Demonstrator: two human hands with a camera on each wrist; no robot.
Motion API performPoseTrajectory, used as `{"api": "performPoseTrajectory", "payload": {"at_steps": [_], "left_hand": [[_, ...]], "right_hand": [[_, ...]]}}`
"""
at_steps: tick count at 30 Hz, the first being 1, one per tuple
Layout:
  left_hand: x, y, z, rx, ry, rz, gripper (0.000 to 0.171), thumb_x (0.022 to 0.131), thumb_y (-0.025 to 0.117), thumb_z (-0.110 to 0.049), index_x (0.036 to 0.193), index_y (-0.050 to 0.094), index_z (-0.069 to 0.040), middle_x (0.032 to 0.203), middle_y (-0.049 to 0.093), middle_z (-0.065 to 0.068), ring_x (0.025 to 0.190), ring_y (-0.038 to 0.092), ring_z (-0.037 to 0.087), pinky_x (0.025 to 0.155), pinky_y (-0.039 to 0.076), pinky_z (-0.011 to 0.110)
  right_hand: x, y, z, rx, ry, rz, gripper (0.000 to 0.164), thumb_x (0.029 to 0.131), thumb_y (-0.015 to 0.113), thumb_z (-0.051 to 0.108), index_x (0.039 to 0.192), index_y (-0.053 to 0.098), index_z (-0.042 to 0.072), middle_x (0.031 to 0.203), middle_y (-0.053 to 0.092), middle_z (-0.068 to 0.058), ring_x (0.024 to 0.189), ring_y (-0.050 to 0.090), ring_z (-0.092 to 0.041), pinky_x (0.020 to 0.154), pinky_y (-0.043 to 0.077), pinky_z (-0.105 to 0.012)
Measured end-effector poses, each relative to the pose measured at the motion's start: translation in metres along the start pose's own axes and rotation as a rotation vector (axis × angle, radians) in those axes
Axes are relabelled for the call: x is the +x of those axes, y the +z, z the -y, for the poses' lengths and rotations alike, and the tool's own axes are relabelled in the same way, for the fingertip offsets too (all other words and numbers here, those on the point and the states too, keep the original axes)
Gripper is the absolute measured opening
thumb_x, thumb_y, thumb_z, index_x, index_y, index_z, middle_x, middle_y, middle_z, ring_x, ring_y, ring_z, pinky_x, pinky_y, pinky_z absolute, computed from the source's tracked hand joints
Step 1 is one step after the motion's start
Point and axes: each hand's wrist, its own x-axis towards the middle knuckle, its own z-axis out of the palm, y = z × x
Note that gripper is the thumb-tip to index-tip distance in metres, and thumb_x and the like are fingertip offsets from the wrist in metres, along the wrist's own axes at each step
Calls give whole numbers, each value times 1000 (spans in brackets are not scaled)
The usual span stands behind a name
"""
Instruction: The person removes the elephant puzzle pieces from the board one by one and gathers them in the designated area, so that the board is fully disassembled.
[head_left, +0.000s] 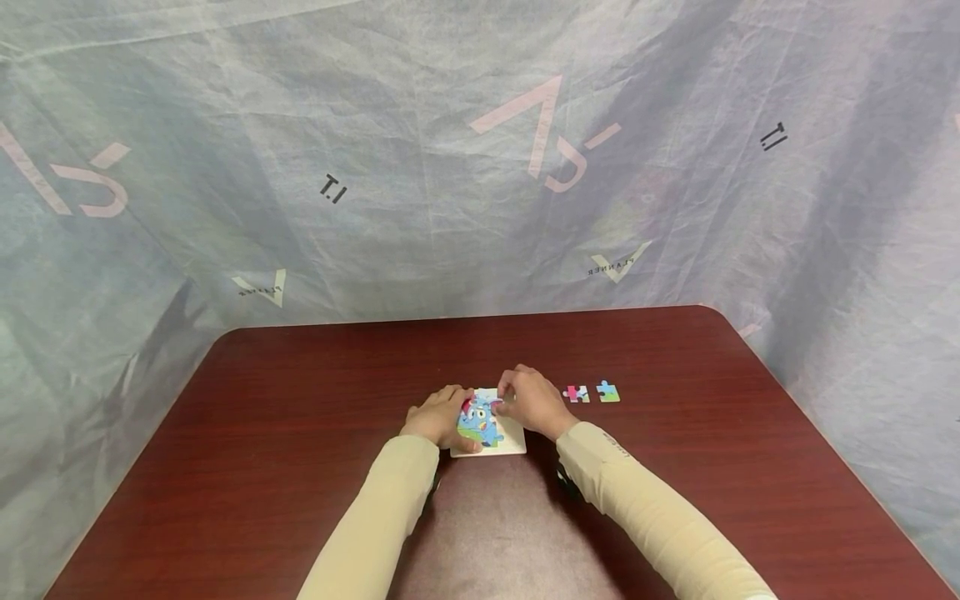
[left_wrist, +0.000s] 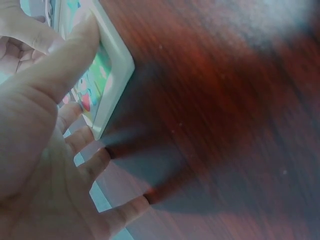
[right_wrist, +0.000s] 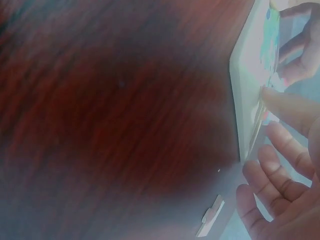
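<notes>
A square puzzle board (head_left: 512,437) with a pale frame lies on the table, partly filled with a blue cartoon figure on green. My left hand (head_left: 438,419) rests along its left side. In the left wrist view the thumb (left_wrist: 82,50) lies across the board's face, while the other fingers stretch to its edge and the tabletop. My right hand (head_left: 534,403) is over the board's right side. Between its thumb and index finger it pinches a puzzle piece (right_wrist: 266,118), mostly hidden by the fingers.
Two loose puzzle pieces lie right of the board: a pink and white one (head_left: 577,394) and a blue and green one (head_left: 608,392). The dark red wooden table (head_left: 315,392) has rounded far corners. A grey printed cloth (head_left: 420,167) hangs behind and around it.
</notes>
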Motion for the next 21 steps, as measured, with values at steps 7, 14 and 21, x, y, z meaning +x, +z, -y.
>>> {"api": "performPoseTrajectory", "payload": {"at_steps": [7, 14, 21], "left_hand": [[1, 0, 1, 5, -1, 2, 90, 83, 86, -39, 155, 41, -11, 158, 38, 12, 146, 35, 32, 110, 34, 64], [1, 0, 1, 13, 2, -3, 90, 82, 86, -39, 155, 40, -11, 157, 39, 11, 146, 36, 31, 109, 36, 63], [1, 0, 1, 11, 0, 9, 89, 84, 84, -39, 156, 39, -12, 158, 38, 11, 147, 34, 31, 110, 35, 62]], "right_hand": [[1, 0, -1, -33, -33, 2, 22, 87, 83, 22, 106, 77, 12, 97, 62, -5, 93, 62, -23, 74, 55, -40], [5, -4, -1, -161, -99, -16, 22, 90, 81, 21, 110, 78, 13, 98, 64, -7, 94, 61, -27, 76, 55, -44], [8, -8, -3, -164, -92, 46, 29, 89, 81, 24, 116, 77, 15, 105, 63, -7, 101, 60, -28, 78, 54, -44]]}}
